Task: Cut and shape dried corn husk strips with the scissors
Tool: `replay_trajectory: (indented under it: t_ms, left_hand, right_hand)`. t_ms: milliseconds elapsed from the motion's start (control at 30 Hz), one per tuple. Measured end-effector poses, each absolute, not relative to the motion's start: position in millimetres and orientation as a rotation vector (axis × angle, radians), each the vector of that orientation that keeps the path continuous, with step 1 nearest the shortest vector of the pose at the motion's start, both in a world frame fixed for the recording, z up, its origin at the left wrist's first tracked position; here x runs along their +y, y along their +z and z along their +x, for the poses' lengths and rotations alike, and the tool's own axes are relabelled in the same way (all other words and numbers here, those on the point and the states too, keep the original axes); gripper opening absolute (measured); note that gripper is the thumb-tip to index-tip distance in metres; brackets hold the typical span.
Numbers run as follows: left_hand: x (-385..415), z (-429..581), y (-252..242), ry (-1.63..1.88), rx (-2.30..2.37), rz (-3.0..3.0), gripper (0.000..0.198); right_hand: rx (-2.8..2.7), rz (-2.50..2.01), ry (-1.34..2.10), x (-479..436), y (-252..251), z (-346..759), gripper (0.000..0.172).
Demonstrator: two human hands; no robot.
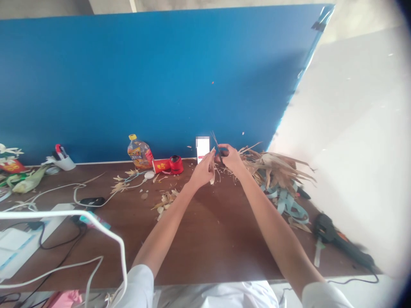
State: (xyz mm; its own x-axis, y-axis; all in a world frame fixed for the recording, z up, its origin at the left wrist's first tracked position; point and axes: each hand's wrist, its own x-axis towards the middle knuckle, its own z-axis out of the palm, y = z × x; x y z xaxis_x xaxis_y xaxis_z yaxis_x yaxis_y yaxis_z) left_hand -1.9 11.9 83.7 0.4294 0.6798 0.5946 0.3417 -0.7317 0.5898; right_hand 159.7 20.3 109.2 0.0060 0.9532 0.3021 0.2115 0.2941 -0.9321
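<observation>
Both arms reach far out over a brown table (pixel 205 239). My left hand (pixel 203 169) pinches a pale strip of dried husk (pixel 212 174), which hangs down from the fingers. My right hand (pixel 230 158) is closed on a pair of scissors (pixel 217 146), whose blades point up and left, right at the top of the strip. The two hands nearly touch. A heap of dried husks (pixel 272 167) lies just right of my right hand.
Husk offcuts (pixel 165 201) litter the table left of the hands. At the back stand a plastic bottle (pixel 138 153), a red paper cup lying on its side (pixel 162 165) and a white card (pixel 202 147). Cables and a power strip (pixel 22 244) fill the left; a black glue gun (pixel 334 239) lies at the right.
</observation>
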Motion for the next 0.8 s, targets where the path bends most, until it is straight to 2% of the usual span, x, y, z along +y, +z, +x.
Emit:
replay_trajectory:
  t_ms: [533, 800]
  left_hand:
    - [8.5, -2.0, 83.9, 1.123, 0.965, 2.381, 0.083]
    - [10.0, -5.5, 87.4, 1.038, 0.987, 2.421, 0.08]
  right_hand:
    - [-1.578, -1.195, 0.748, 28.7, 99.8, 166.6, 0.063]
    - [-1.686, -1.268, 0.64, 27.1, 103.0, 172.6, 0.057]
